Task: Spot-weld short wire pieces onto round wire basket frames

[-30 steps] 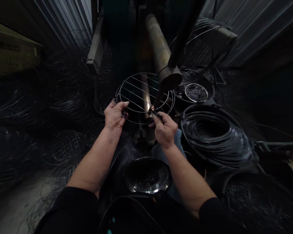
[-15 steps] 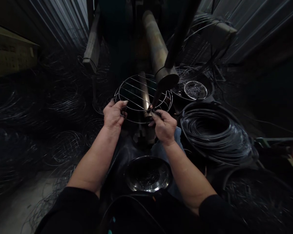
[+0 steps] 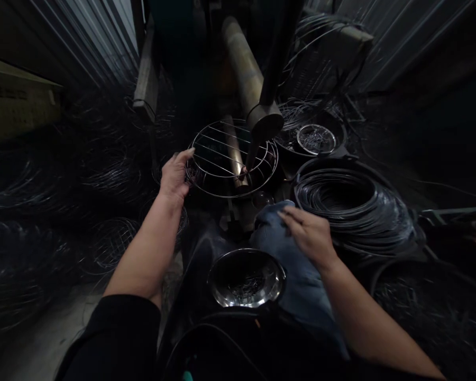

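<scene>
My left hand [image 3: 175, 173] grips the left edge of a round wire rack [image 3: 214, 153], thumb on top, fingers partly hidden beneath. The rack is held level around a lower metal bar [image 3: 233, 145], its near rim between that bar and a slanted rod [image 3: 253, 154] with a copper-coloured tip. My right hand [image 3: 309, 233] is apart from the rack, above a knee in blue jeans [image 3: 275, 233]. Its fingers are curled together; whether they hold anything is too blurred to tell. A shiny metal bowl [image 3: 272, 293] with short metal pieces [image 3: 248, 287] sits near my lap.
A thick metal cylinder [image 3: 246, 69] juts toward me above the rack. On the right stand a coil of dark wire [image 3: 337, 206] in a tub and a small dish of metal bits [image 3: 316, 139]. Wire racks [image 3: 115, 241] pile up on the left, near a yellow box [image 3: 19, 100].
My right hand has left the rack's near rim and moved right and toward me. My left hand still grips the rack, which stays about where it was. The view has shifted slightly.
</scene>
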`<control>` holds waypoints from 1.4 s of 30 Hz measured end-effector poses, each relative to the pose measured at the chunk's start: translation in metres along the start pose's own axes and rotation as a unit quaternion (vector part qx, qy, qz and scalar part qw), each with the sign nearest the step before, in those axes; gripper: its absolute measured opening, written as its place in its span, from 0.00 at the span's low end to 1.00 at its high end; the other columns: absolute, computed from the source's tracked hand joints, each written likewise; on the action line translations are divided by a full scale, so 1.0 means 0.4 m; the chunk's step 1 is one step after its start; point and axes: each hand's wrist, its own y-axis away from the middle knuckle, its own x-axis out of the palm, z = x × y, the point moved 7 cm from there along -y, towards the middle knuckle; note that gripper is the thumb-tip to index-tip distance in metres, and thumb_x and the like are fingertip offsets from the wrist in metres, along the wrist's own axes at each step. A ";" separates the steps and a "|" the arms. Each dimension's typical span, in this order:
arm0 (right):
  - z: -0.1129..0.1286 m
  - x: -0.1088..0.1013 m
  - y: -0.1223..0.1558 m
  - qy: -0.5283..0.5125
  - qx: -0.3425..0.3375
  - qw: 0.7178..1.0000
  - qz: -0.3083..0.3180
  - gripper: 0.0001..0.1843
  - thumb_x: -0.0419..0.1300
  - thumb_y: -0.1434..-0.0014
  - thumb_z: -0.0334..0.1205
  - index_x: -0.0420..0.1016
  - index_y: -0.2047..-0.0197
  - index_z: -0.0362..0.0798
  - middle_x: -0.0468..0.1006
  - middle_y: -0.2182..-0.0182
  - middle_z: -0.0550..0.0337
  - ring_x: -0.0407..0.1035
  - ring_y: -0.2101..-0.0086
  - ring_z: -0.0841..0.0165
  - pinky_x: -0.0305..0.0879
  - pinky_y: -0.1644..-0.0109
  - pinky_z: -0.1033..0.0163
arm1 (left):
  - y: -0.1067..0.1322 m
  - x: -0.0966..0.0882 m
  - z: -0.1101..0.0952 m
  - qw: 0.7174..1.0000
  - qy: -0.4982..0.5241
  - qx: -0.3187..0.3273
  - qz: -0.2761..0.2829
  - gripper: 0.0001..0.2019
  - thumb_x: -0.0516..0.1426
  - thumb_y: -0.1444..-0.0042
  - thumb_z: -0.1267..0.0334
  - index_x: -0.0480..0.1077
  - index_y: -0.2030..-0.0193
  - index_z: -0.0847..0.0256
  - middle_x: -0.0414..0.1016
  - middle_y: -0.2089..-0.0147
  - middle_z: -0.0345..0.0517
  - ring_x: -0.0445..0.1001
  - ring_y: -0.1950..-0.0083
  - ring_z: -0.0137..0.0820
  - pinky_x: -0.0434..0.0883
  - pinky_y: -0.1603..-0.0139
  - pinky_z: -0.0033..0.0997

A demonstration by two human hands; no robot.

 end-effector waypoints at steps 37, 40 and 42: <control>-0.200 -0.002 0.145 -0.196 0.233 0.947 0.098 0.21 0.69 0.57 0.50 0.66 0.68 0.47 0.74 0.82 0.65 0.66 0.84 0.72 0.57 0.80 0.69 | -0.109 0.063 -0.019 0.998 -0.031 -0.004 0.060 0.13 0.64 0.69 0.73 0.65 0.75 0.64 0.66 0.79 0.40 0.67 0.77 0.27 0.54 0.84 0.21; -0.206 -0.006 0.150 -0.189 0.230 0.951 0.081 0.21 0.72 0.60 0.48 0.66 0.72 0.47 0.68 0.85 0.69 0.61 0.85 0.75 0.54 0.81 0.70 | -0.114 0.060 -0.011 0.998 -0.026 -0.011 0.064 0.13 0.64 0.69 0.72 0.65 0.75 0.63 0.66 0.79 0.40 0.68 0.78 0.27 0.54 0.84 0.21; -0.206 -0.011 0.149 -0.184 0.227 0.953 0.077 0.21 0.72 0.61 0.48 0.66 0.74 0.47 0.66 0.86 0.70 0.59 0.85 0.76 0.53 0.81 0.70 | -0.109 0.055 -0.006 0.998 -0.014 -0.021 0.060 0.14 0.64 0.70 0.72 0.65 0.74 0.63 0.66 0.78 0.40 0.68 0.78 0.27 0.54 0.84 0.21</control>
